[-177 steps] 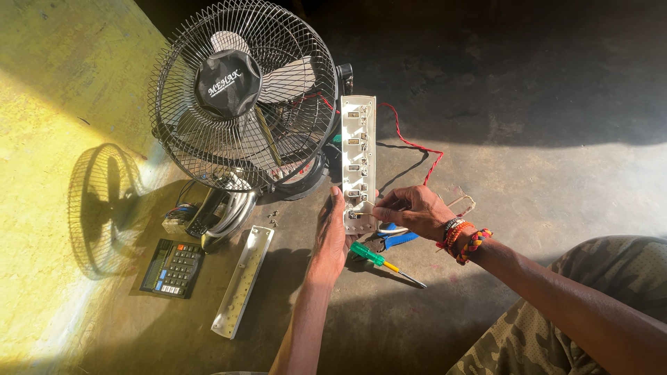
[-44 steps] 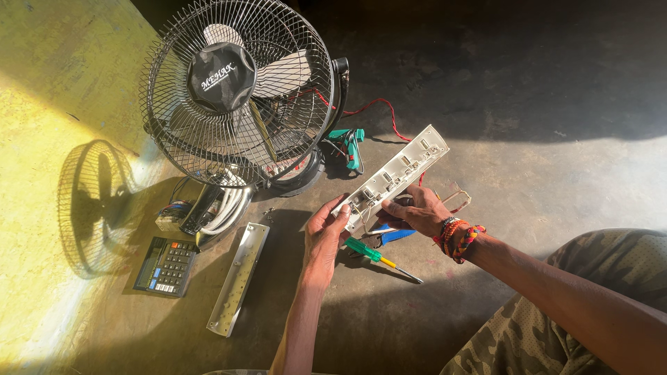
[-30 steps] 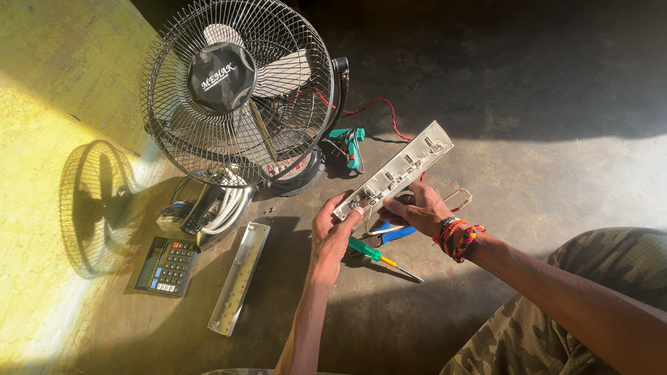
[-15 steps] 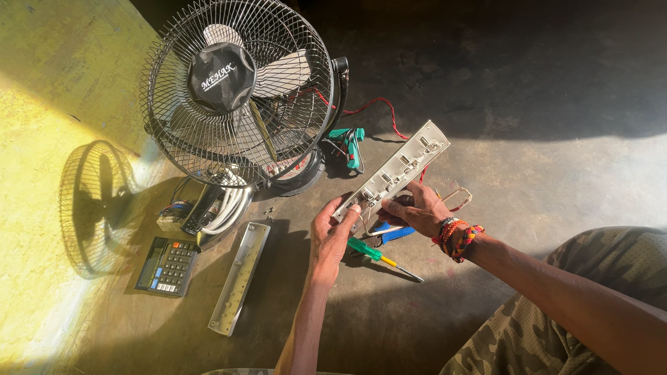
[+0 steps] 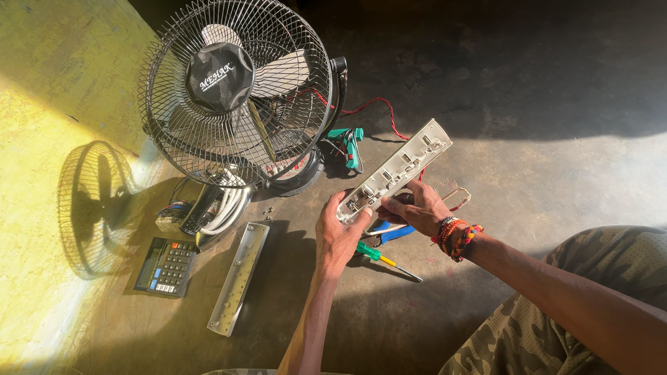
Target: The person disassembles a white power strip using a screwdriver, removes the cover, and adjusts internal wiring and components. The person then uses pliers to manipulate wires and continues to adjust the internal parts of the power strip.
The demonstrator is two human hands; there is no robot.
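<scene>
Concrete floor, half sunlit, is spread with a fan, calculator, cover plate, screwdriver and pliers; a socket strip is held tilted above it, its near end clamped by the left hand, fingers closed, and pinched by the right hand
</scene>
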